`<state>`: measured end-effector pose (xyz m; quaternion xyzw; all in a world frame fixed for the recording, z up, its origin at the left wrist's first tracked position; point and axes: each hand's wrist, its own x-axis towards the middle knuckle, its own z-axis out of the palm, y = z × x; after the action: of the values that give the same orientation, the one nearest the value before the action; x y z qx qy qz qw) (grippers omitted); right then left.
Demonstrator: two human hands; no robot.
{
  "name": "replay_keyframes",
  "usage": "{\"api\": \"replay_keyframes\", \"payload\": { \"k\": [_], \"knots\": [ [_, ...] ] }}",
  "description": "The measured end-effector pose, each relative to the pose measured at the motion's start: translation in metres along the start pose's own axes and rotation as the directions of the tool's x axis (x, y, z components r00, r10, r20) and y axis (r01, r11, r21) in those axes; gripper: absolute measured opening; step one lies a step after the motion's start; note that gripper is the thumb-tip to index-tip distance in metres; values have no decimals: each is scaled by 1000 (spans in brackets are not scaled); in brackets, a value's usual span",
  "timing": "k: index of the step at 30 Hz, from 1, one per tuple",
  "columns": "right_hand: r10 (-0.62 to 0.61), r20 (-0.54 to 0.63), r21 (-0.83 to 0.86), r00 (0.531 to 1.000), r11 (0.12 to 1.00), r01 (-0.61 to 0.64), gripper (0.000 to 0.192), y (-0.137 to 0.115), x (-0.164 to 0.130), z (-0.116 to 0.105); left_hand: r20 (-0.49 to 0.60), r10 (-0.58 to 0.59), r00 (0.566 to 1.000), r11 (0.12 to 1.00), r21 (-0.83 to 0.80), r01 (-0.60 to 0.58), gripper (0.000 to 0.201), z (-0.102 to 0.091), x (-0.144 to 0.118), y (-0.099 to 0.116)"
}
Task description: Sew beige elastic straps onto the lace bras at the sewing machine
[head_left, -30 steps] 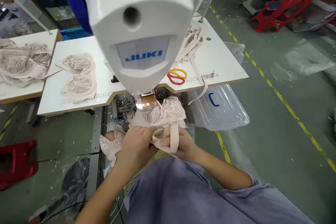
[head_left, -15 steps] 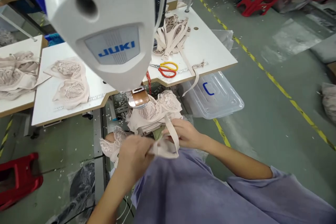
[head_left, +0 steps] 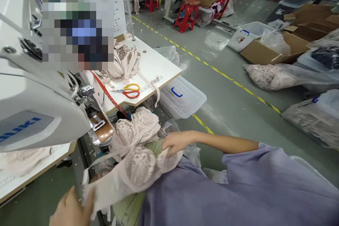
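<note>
Step in hand, as judged: a beige lace bra (head_left: 137, 173) is held stretched across the lap, below the sewing machine head (head_left: 34, 113). Left hand (head_left: 70, 210) has its grip closed on the lower-left end; right hand (head_left: 174, 143) pinches the upper-right edge. Next move likely calls for keeping the limp lace taut. Sheer patterned cups, plain straps. More bras (head_left: 137, 127) are piled beside the bench (head_left: 156, 67).

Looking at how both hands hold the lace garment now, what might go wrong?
1. The lace bra is stretched between the left hand and right hand; thin lace may tear.
2. It hangs close to the sewing machine, so a strap might snag there.
3. The scissors lie near the table edge and may fall.
</note>
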<state>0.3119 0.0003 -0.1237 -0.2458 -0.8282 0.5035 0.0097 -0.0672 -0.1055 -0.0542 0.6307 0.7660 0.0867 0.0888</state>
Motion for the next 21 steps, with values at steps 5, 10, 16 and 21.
{"api": "replay_keyframes", "payload": {
  "k": [5,10,16,21],
  "knots": [
    [-228,-195,70,954,967,245,24,-53,27,13,368,398,840,777,-623,-95,48,49,-2,98],
    [334,-739,340,585,935,-103,48,12,24,-29,630,392,670,643,-709,289,42,62,-7,118],
    [685,-700,707,203,704,62,74,83,63,-86,619,312,721,444,-766,465,47,59,1,102],
    [686,-540,834,487,514,201,35,44,75,-60,519,217,827,407,-818,407,46,53,14,91]
  ]
}}
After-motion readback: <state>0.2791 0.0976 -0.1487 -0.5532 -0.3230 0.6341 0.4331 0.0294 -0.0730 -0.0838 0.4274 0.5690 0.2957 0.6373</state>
